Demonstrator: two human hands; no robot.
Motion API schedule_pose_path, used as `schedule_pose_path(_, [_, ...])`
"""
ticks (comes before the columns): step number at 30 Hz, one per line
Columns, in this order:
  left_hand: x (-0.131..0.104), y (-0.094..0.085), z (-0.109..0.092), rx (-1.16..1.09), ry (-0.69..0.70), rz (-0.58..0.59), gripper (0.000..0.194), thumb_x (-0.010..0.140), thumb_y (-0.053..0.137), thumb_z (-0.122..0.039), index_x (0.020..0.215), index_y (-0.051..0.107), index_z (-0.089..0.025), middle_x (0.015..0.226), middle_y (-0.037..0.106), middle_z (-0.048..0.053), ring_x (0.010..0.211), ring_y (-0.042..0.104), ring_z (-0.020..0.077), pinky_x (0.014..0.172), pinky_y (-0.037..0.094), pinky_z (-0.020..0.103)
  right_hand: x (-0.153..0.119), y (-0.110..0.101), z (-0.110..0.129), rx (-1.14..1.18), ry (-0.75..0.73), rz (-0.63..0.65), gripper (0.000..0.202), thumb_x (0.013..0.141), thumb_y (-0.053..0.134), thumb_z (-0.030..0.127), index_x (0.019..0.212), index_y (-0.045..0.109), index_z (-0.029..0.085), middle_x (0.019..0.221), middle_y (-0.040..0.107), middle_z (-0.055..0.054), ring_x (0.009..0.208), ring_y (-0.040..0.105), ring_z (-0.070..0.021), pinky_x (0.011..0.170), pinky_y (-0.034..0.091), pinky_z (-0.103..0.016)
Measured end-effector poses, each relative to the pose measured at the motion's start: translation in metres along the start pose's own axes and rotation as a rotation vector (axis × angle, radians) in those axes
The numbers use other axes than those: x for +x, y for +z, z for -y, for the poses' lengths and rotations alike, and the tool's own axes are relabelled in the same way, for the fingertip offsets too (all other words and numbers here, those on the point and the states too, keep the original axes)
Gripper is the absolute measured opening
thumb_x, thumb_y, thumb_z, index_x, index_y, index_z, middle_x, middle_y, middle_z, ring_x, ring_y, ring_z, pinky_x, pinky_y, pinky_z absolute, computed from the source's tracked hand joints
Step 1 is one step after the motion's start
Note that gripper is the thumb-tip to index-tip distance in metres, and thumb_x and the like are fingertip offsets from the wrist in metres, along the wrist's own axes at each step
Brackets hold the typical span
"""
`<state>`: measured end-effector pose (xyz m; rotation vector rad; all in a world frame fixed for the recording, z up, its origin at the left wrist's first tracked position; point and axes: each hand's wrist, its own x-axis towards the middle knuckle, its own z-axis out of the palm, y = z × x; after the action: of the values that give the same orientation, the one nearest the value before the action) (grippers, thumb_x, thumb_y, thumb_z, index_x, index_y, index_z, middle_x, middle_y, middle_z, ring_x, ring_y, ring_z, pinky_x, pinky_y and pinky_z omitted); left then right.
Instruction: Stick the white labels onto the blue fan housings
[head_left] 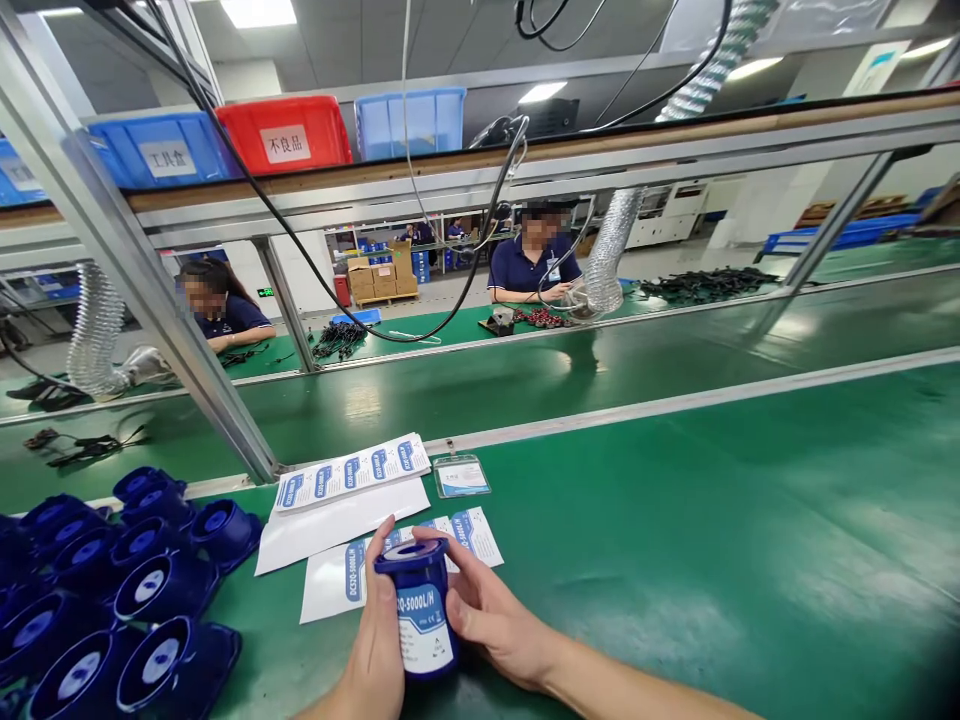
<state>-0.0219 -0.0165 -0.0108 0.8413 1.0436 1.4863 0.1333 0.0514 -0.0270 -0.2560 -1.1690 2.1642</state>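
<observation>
Between my two hands is a dark blue plastic housing (424, 620), upright, with a blue-and-white label on its side reading in part "Q-5000L/H". My left hand (379, 630) presses against its left side. The right hand (495, 615) wraps its right side, thumb on the label's edge and fingers behind the rim. Just behind the housing lies a label sheet (330, 585) with printed stickers, partly hidden by my hands. A stack of further label sheets (352, 475) rests beyond it. Several similar blue housings (161, 660) are grouped on the left.
An ID badge (461, 477) lies by the label sheets on the green table (675, 560). A metal post (180, 300) rises at left. Blue and red bins (285, 135) stand on the shelf above, with a cable (345, 290) hanging down. Two people (532, 255) sit across the bench.
</observation>
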Motion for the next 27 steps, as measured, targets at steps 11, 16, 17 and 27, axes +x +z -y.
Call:
schedule_pose_path(11, [-0.007, 0.004, 0.007, 0.424, 0.154, -0.072, 0.089, 0.105, 0.039, -0.068, 0.169, 0.001, -0.02, 0.177, 0.014, 0.016, 0.164, 0.02, 0.0333, 0.137, 0.014, 0.05, 0.001, 0.011, 0.007, -0.093, -0.043, -0.138, 0.082, 0.087, 0.083, 0.059, 0.15, 0.04, 0.03, 0.114, 0.076, -0.01, 0.105, 0.07, -0.0271, 0.093, 0.048, -0.041])
schedule_pose_path(16, [-0.007, 0.0, 0.011, 0.49, 0.128, 0.011, 0.093, 0.105, 0.044, -0.065, 0.168, -0.01, -0.023, 0.177, 0.016, 0.014, 0.164, 0.017, 0.0314, 0.136, 0.017, 0.049, 0.0, 0.012, 0.008, -0.124, -0.058, -0.159, 0.073, 0.093, 0.079, 0.056, 0.148, 0.038, 0.029, 0.116, 0.077, -0.01, 0.105, 0.07, -0.0239, 0.097, 0.046, -0.04])
schedule_pose_path(17, [-0.007, -0.001, 0.011, 0.482, 0.117, 0.031, 0.095, 0.104, 0.045, -0.065, 0.168, -0.012, -0.024, 0.176, 0.02, 0.015, 0.163, 0.021, 0.0321, 0.135, 0.019, 0.05, -0.001, 0.012, 0.008, -0.128, -0.057, -0.168, 0.072, 0.094, 0.079, 0.055, 0.148, 0.038, 0.03, 0.116, 0.077, -0.01, 0.104, 0.07, -0.0233, 0.097, 0.046, -0.039])
schedule_pose_path(27, [0.0, -0.001, 0.007, 0.401, 0.136, 0.11, 0.116, 0.094, 0.064, -0.062, 0.166, -0.018, -0.021, 0.159, 0.045, 0.02, 0.144, 0.052, 0.0375, 0.126, 0.038, 0.053, 0.002, 0.009, 0.008, -0.128, -0.053, -0.152, 0.074, 0.088, 0.084, 0.056, 0.142, 0.041, 0.03, 0.111, 0.076, -0.009, 0.097, 0.072, -0.0241, 0.095, 0.049, -0.042])
